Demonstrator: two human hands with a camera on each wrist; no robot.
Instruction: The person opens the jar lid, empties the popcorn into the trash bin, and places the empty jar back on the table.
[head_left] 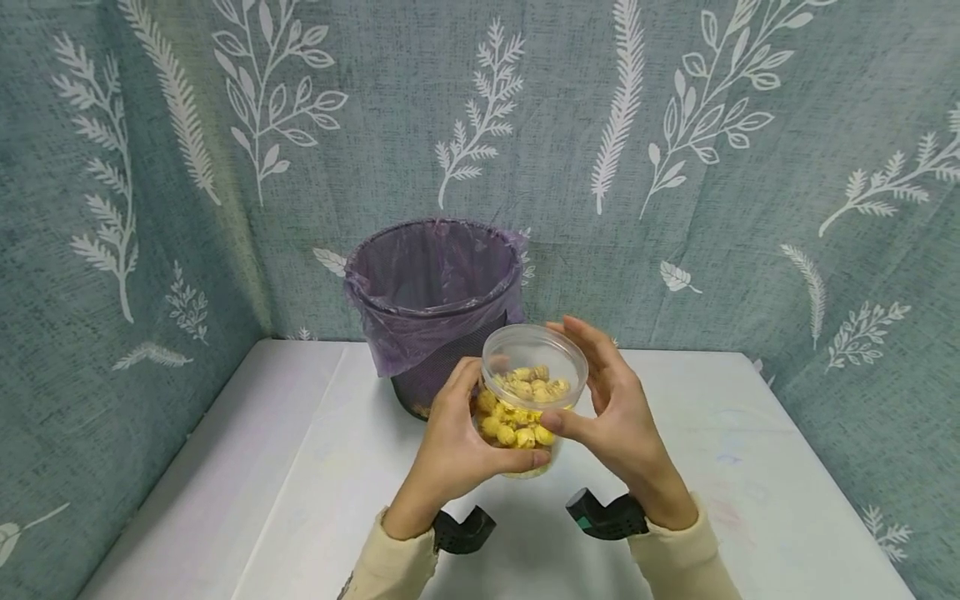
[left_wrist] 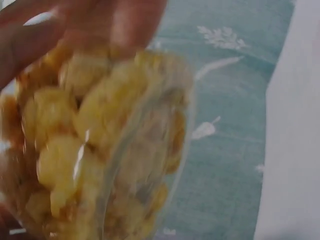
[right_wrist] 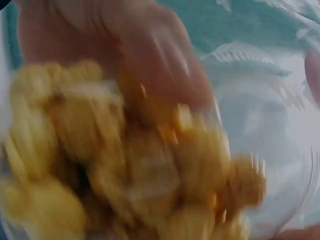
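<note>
The patterned cloth (head_left: 555, 275) rises beyond both your grips, and the white worktop (head_left: 750, 450) extends beneath them. Behind your left grip stands a dark bin (head_left: 442, 367) (note its purple liner (head_left: 401, 337), folded over the rim). Your left grip (head_left: 453, 442) is curled round the side of the clear jar; your right grip (head_left: 618, 408) holds it near the upper rim. The jar (head_left: 525, 404) lies between the two, with yellow popcorn-like pieces (head_left: 506, 435) visible through its wall.
</note>
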